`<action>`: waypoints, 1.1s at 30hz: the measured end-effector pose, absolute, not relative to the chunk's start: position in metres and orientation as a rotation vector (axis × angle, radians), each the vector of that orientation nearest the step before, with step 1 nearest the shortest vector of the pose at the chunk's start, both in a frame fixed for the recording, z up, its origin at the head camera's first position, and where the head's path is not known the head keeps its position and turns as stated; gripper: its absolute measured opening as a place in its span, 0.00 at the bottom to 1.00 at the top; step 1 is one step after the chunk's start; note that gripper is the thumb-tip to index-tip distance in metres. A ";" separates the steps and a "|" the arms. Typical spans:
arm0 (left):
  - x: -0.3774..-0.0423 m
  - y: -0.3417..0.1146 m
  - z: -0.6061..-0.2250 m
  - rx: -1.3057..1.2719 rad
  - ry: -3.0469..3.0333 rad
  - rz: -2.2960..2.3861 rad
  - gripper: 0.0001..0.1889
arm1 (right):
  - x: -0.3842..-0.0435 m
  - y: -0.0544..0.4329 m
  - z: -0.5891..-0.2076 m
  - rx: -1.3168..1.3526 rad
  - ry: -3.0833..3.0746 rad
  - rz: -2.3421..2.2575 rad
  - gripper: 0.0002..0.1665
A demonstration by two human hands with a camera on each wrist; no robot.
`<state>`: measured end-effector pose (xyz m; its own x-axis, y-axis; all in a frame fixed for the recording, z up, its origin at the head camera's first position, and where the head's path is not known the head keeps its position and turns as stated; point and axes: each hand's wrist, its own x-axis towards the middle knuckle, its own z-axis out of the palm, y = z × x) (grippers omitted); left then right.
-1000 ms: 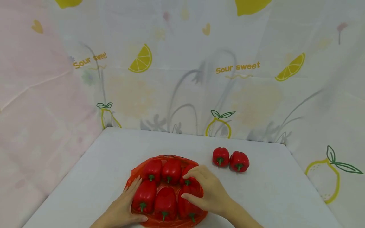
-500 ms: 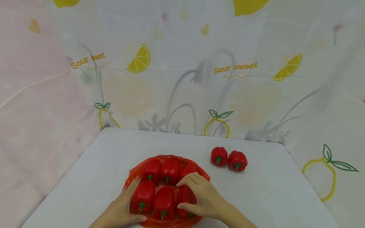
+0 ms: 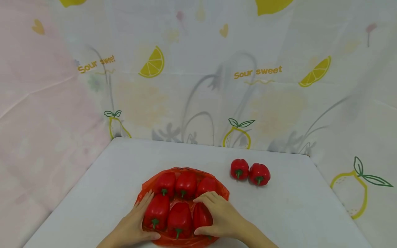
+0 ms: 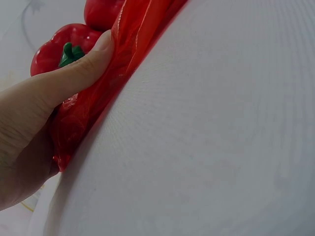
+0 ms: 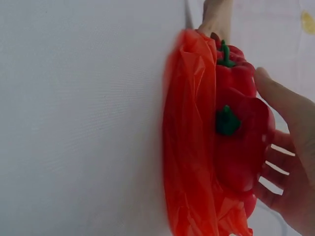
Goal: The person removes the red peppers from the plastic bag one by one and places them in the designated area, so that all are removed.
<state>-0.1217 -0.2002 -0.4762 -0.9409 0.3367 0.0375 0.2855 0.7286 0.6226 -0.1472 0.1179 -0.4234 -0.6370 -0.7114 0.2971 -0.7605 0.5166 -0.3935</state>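
Observation:
Six-sided clustering aside, several red bell peppers [image 3: 180,219] with green stems sit in two rows in an orange-red plastic bag [image 3: 188,241], its rim rolled open around them. My left hand [image 3: 133,222] rests against the bag's left side, fingers straight along it. Its thumb [image 4: 81,71] lies across the bag's front rim, beside a pepper stem. My right hand [image 3: 221,217] holds the front right bell pepper [image 5: 246,142], its bent fingers over the back and thumb at the front. That pepper's stem is mostly hidden by the thumb in the head view.
Two more red bell peppers, a left one [image 3: 240,168] and a right one [image 3: 260,174], sit side by side on the white table [image 3: 297,206], behind and right of the bag. A patterned cloth [image 3: 198,96] hangs behind the table.
My right hand has moved down and slightly left, off the back right pepper, and now holds the front right one. That pepper has turned slightly. My left hand stays in place.

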 end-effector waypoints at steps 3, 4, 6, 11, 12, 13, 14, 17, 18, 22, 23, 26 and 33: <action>-0.122 -0.200 -0.475 0.505 2.842 1.001 0.64 | -0.148 0.119 -0.427 1.288 -2.719 0.725 0.43; -0.122 -0.201 -0.475 0.501 2.840 1.000 0.64 | -0.148 0.119 -0.428 1.289 -2.737 0.716 0.44; -0.122 -0.200 -0.475 0.493 2.833 1.003 0.64 | -0.149 0.120 -0.430 1.295 -2.759 0.698 0.46; -0.123 -0.200 -0.474 0.477 2.824 1.015 0.65 | -0.150 0.120 -0.433 1.305 -2.788 0.678 0.48; -0.123 -0.200 -0.474 0.478 2.826 1.014 0.65 | -0.151 0.120 -0.434 1.303 -2.790 0.679 0.49; -0.123 -0.200 -0.474 0.479 2.828 1.011 0.65 | -0.151 0.120 -0.435 1.303 -2.789 0.681 0.49; -0.123 -0.200 -0.475 0.479 2.831 1.010 0.65 | -0.151 0.120 -0.435 1.303 -2.786 0.686 0.49; -0.123 -0.200 -0.476 0.479 2.838 1.008 0.65 | -0.151 0.119 -0.437 1.308 -2.771 0.718 0.49; -0.123 -0.200 -0.476 0.480 2.839 1.008 0.65 | -0.150 0.119 -0.438 1.309 -2.767 0.732 0.49; -0.123 -0.200 -0.476 0.479 2.836 1.015 0.65 | -0.149 0.119 -0.441 1.296 -2.765 0.798 0.50; -0.123 -0.200 -0.476 0.477 2.834 1.017 0.65 | -0.148 0.119 -0.441 1.283 -2.767 0.813 0.51; -0.123 -0.200 -0.476 0.472 2.829 1.021 0.65 | -0.148 0.121 -0.439 1.232 -2.756 0.845 0.53; -0.123 -0.201 -0.478 0.478 2.841 1.023 0.65 | -0.147 0.126 -0.424 1.102 -2.696 0.933 0.52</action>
